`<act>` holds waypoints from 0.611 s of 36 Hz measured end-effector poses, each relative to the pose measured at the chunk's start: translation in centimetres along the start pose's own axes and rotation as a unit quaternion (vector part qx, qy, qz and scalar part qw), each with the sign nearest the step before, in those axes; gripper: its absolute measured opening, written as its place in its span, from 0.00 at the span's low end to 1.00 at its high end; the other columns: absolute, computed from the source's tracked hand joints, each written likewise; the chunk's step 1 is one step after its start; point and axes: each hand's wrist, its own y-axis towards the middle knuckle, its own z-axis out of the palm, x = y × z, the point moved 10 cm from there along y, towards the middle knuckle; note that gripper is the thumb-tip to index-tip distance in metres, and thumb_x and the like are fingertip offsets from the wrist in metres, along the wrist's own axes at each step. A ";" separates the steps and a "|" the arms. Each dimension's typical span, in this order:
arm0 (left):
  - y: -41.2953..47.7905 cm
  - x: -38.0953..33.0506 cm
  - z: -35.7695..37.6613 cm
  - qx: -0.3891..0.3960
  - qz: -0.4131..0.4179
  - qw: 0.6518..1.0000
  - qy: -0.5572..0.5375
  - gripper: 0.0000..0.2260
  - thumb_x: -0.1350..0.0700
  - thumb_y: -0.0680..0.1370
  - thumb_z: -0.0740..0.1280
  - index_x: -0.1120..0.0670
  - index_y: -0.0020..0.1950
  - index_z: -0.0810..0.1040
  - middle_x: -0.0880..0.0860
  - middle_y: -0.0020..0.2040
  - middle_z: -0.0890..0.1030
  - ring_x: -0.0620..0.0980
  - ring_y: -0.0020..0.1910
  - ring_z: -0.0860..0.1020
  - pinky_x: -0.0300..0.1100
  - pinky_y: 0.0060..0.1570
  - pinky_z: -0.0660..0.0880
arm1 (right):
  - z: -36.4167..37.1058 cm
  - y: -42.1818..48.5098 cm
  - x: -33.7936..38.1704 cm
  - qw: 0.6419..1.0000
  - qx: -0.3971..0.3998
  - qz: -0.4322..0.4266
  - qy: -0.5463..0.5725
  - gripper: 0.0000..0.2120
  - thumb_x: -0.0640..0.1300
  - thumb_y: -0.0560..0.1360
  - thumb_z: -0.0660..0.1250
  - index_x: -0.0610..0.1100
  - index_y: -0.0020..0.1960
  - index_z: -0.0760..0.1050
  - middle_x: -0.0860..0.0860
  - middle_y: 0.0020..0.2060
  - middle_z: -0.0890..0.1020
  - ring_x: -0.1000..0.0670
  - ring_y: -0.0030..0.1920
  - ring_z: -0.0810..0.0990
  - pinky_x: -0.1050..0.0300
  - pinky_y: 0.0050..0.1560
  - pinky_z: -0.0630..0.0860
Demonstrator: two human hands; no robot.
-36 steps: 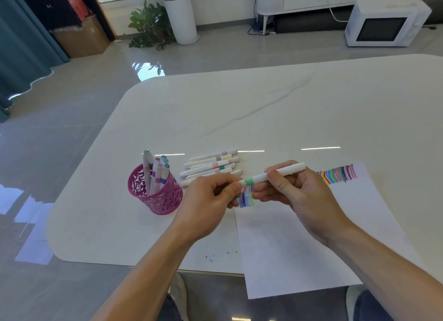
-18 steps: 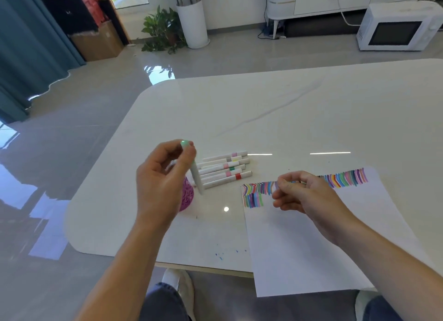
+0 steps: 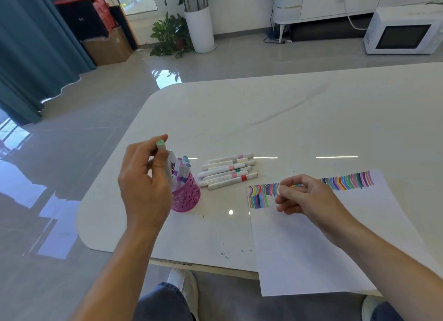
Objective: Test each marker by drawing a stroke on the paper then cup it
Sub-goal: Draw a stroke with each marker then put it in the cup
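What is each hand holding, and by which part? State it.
The left hand pinches a green-capped marker near its capped top end. The right hand holds nothing visible.

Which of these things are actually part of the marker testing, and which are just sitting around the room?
In the job:
green-capped marker, gripped by the left hand
pink cup holding markers
loose markers on the table
paper with colour strokes

Just lying about:
microwave
potted plant
cardboard box
curtain
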 end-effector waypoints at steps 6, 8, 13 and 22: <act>-0.8 2.4 2.4 0.092 -0.073 0.990 0.075 0.07 0.57 0.80 0.68 0.51 0.58 0.82 0.46 0.53 0.81 0.40 0.48 0.79 0.24 0.44 0.73 | 0.2 0.0 0.0 1.000 0.003 0.003 -0.009 0.06 0.38 0.80 0.69 0.37 0.56 0.78 0.42 0.39 0.87 0.46 0.37 0.85 0.48 0.47 0.82; -1.0 3.4 2.8 0.103 -0.108 0.985 0.086 0.07 0.55 0.79 0.69 0.49 0.57 0.80 0.45 0.50 0.81 0.40 0.46 0.79 0.22 0.39 0.69 | 0.2 0.0 0.0 1.000 0.005 0.004 -0.015 0.06 0.38 0.80 0.69 0.38 0.56 0.78 0.43 0.39 0.87 0.46 0.37 0.86 0.49 0.46 0.82; -1.2 4.1 3.0 0.112 -0.141 0.979 0.090 0.06 0.54 0.77 0.72 0.48 0.52 0.79 0.43 0.45 0.80 0.40 0.44 0.78 0.29 0.37 0.69 | 0.2 0.2 -0.1 1.000 0.008 0.009 -0.025 0.05 0.38 0.80 0.68 0.39 0.56 0.78 0.43 0.40 0.87 0.46 0.38 0.86 0.50 0.46 0.82; -1.3 4.8 2.9 0.116 -0.154 0.978 0.076 0.12 0.55 0.73 0.77 0.45 0.52 0.79 0.45 0.43 0.81 0.42 0.42 0.79 0.32 0.39 0.75 | 0.5 0.3 -0.5 0.999 0.011 0.014 -0.039 0.05 0.39 0.80 0.68 0.41 0.56 0.78 0.44 0.40 0.88 0.47 0.38 0.86 0.49 0.46 0.82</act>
